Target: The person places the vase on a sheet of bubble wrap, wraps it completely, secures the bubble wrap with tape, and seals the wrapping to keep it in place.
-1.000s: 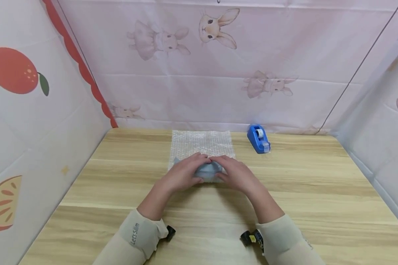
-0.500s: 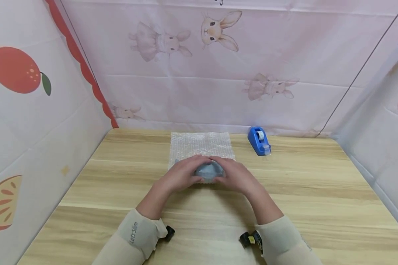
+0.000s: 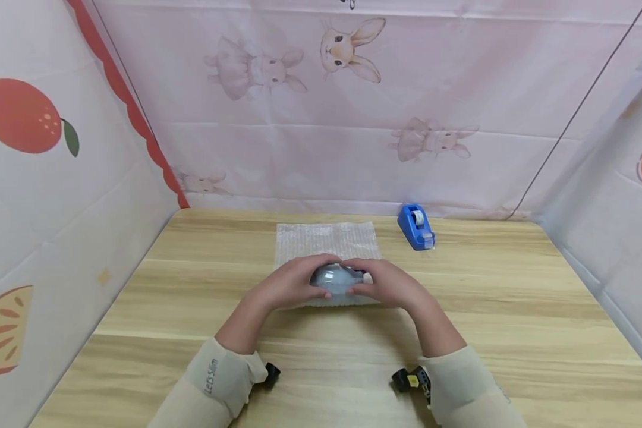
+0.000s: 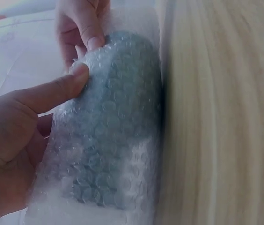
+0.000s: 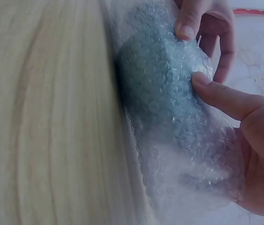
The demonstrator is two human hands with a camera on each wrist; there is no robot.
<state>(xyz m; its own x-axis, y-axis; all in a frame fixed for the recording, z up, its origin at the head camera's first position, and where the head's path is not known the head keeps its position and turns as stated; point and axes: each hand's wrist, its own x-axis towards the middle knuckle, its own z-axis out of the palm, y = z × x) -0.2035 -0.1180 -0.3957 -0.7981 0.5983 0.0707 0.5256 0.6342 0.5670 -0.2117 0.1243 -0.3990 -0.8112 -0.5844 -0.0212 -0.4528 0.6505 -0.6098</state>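
Observation:
A glossy blue-grey vase-like object [image 3: 336,277], rounded with a narrower end at the right, lies sideways on a sheet of bubble wrap [image 3: 326,238]. The near part of the wrap comes up over its front side; through the bubbles [image 5: 160,84] its colour shows in the right wrist view. My left hand [image 3: 293,282] grips the object's left part, thumb in front on the wrap and fingers over the top. At the other end my right hand [image 3: 386,282] holds it the same way. Both thumbs press the bubble wrap in the left wrist view. The object's underside is hidden.
A blue tape dispenser [image 3: 416,227] stands at the back right of the wooden table [image 3: 331,362]. Behind the table hangs a pink rabbit-print cloth [image 3: 321,148], with printed cloth walls on either side.
The bubble wrap and the object have shifted slightly toward me. More of the object's glossy top and its narrow right end now shows between my hands, which still hold it.

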